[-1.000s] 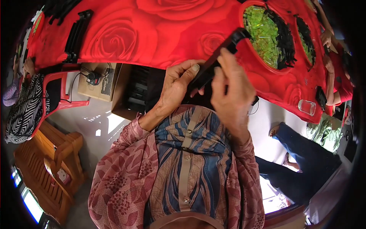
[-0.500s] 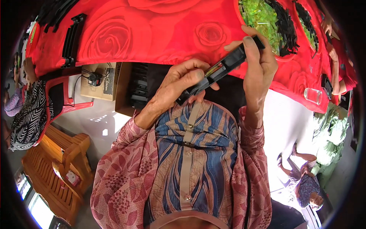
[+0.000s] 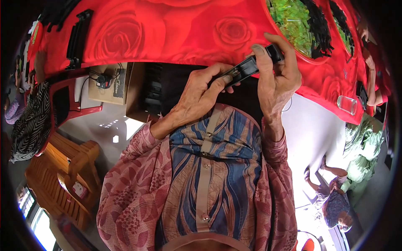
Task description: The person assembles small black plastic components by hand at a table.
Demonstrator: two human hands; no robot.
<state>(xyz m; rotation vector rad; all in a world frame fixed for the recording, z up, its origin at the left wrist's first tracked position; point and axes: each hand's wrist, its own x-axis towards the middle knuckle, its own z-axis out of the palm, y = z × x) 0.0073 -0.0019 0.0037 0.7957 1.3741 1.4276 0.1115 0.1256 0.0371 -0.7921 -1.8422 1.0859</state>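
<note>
Tipped to a flatter slant since half a second ago, a long black part (image 3: pixel 248 67) is now held across the front of the body, its left end covered by fingers. Over at far left, a zebra-patterned cloth (image 3: pixel 31 125) is seen beside a red chair (image 3: pixel 86 109), with a slatted wooden seat (image 3: pixel 63 171) below. On the red tablecloth (image 3: pixel 176 33), rose-printed, dark strips (image 3: pixel 58 14) are heaped near the corner, and slim black pieces (image 3: pixel 77 39) are laid side by side. Under the edge, a small black device (image 3: pixel 102 81) is set on a cardboard box (image 3: pixel 113 94); next to it, dark things are held in an open carton (image 3: pixel 136 94).

And to the middle! By the left hand (image 3: pixel 201 90), the part's lower end is pinched, thumb on top, fingers beneath. By the right hand (image 3: pixel 276 85), the upper end is gripped between thumb and curled fingers. Just beyond, yellow-green pieces (image 3: pixel 291 25) and black pieces (image 3: pixel 320 31) are held in a red tray (image 3: pixel 310 61). Further right, a clear jar (image 3: pixel 346 105) is spotted near the cloth's edge, with pale green sacks (image 3: pixel 364 154) below.
</note>
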